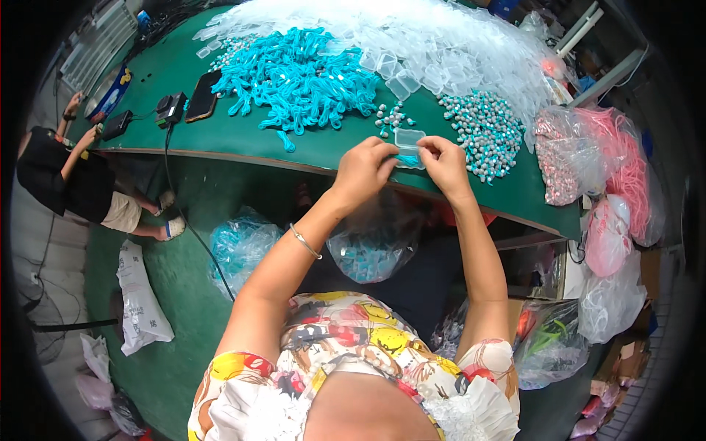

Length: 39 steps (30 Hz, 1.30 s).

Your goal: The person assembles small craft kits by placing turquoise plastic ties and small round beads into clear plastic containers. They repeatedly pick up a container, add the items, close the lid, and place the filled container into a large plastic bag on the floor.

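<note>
As right hand [446, 165] pinches clear box [409, 138] at right, left hand [363, 171] touches blue cord [407, 159].
Left-finger grip: can't tell.

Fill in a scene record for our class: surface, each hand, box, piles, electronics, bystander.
Surface: green tabletop
Box: open clear plastic box, turquoise cord inside
Left hand: at the box's left side
Right hand: at its right side
Piles: turquoise cord loops, clear plastic boxes, small round grey-and-turquoise pieces
Electronics: black smartphone
Bystander: person in black top, far left
</note>
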Motion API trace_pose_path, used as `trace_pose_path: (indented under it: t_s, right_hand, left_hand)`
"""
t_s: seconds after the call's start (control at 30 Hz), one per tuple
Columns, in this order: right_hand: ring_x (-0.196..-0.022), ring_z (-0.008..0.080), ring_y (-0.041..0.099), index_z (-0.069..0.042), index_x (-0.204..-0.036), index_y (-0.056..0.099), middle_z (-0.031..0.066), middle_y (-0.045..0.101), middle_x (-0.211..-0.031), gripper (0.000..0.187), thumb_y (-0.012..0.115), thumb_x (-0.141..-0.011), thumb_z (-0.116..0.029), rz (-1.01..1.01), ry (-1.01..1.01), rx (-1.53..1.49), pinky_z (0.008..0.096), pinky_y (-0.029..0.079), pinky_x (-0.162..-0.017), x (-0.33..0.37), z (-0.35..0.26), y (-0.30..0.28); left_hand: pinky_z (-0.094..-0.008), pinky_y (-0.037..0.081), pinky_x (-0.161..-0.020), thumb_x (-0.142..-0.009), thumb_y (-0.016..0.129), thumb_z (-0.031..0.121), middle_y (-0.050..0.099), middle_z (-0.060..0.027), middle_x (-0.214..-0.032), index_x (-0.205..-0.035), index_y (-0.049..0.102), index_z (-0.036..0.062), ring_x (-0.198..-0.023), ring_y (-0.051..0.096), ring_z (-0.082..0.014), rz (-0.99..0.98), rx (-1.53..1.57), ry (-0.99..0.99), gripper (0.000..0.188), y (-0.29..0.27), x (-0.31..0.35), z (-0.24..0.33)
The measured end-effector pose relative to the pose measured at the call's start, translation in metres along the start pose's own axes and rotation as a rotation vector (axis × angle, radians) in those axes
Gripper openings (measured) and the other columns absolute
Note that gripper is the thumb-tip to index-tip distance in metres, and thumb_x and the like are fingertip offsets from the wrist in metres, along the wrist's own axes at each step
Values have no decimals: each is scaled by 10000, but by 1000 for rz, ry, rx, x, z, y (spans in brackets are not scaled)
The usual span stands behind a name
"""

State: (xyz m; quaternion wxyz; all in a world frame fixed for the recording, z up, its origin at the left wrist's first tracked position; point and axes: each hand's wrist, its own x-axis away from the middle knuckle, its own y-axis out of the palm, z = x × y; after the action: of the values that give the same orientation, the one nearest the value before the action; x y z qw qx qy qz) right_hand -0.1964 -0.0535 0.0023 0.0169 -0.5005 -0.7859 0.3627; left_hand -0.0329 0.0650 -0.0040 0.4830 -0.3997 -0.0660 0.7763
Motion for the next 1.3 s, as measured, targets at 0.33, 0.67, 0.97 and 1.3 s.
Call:
trace_pose_path:
  t_s: [0.33,0.67,0.97,1.3]
  right_hand:
    - [-771,279,665,-71,-952,727,121,672,-871,156,599,-863,-74,-44,-84,79,371,518,-699,12,-4,3]
    - [-791,254,660,-41,-984,714,130,669,-891,188,561,-876,-23,-53,-91,-77,339,508,-707,13,10,2]
    - [-687,67,539,-14,-1015,701,25,624,-844,158,621,-879,-4,16,-25,-204,222,449,-632,8,8,-6]
    - [-666,108,575,-46,-1027,718,31,672,-833,182,645,-862,-72,241,23,80,256,463,-611,-24,55,-81]
  left_hand:
    - [-357,508,-628,-776,740,82,637,-96,-885,-931,713,52,-683,628,-239,1,-24,-72,160,7,2,2]
    - [-396,515,-694,-777,732,119,628,-103,-876,-962,702,65,-767,645,-291,-97,-99,-105,195,1,0,11]
    - [-435,517,-708,-792,727,208,644,-100,-877,-915,705,89,-817,652,-311,31,-271,-214,173,1,-30,-22]
    - [-465,523,-711,-758,685,147,646,-125,-860,-854,685,89,-820,654,-333,20,-338,-216,112,17,-41,-23]
